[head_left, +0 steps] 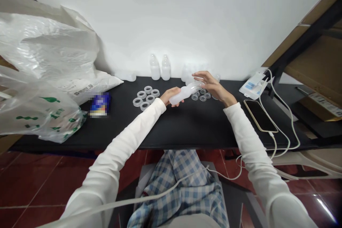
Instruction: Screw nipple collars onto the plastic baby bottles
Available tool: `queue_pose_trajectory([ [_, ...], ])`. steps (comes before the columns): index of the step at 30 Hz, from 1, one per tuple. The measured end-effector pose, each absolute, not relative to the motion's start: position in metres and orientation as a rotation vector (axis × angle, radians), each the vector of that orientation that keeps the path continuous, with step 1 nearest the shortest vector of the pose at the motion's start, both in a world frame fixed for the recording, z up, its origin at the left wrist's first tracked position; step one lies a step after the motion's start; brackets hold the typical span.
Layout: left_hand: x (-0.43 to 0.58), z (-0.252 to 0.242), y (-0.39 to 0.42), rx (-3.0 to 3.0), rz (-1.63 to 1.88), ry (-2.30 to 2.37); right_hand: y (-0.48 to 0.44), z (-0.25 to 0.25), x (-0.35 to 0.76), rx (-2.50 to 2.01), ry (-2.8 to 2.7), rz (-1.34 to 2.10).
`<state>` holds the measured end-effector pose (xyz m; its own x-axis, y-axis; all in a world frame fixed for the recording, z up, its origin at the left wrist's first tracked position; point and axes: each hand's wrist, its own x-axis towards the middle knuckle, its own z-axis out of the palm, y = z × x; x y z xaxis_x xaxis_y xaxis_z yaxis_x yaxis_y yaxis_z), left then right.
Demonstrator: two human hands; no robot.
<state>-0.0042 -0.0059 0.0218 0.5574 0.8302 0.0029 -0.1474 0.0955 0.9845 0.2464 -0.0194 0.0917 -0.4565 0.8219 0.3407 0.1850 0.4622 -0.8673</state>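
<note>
The black counter (187,131) runs across in front of you against a plain white wall (171,17), with glossy dark red floor tiles (32,181) below it and your checked trousers (181,188) under its near edge. Just left of centre, above the middle of the counter, you have a translucent plastic bottle (184,94) held crosswise between your hands: your left hand (171,96) is closed around its left end, while your right hand (211,85) is open, fingers spread at its right end. Beneath your right hand lies a small group of clear rings (200,94), and a second group of rings (144,96) sits left of the bottle. Two upright bottles (160,67) stand at the far edge by the wall. On the left, a crumpled plastic bag (40,110) and a white sack (88,85) spill onto the counter beside a blurred blue packet (100,104). On the right are a phone (260,115), a white cable (278,114) and a white packet (253,85), with cardboard (315,67) beyond.
</note>
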Motion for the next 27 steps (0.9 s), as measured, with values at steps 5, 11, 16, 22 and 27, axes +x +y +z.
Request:
queue_pose_trajectory([
  [5,0.005,0.023,-0.019,1.497,1.061,0.804,-0.023,0.084,0.236,-1.34,-1.913,0.906],
  [11,0.0,0.021,-0.01,1.354,0.959,0.818,-0.024,0.096,0.253,-1.087,-2.082,0.877],
  [16,-0.002,0.013,0.004,1.218,1.126,0.838,-0.015,0.097,0.27,-1.044,-1.883,0.439],
  [22,0.007,-0.008,0.015,1.3,1.312,0.988,-0.014,0.075,0.255,-1.097,-1.557,0.193],
  [27,0.022,-0.014,0.028,1.496,1.476,1.316,-0.01,0.054,0.236,-1.203,-1.296,0.148],
])
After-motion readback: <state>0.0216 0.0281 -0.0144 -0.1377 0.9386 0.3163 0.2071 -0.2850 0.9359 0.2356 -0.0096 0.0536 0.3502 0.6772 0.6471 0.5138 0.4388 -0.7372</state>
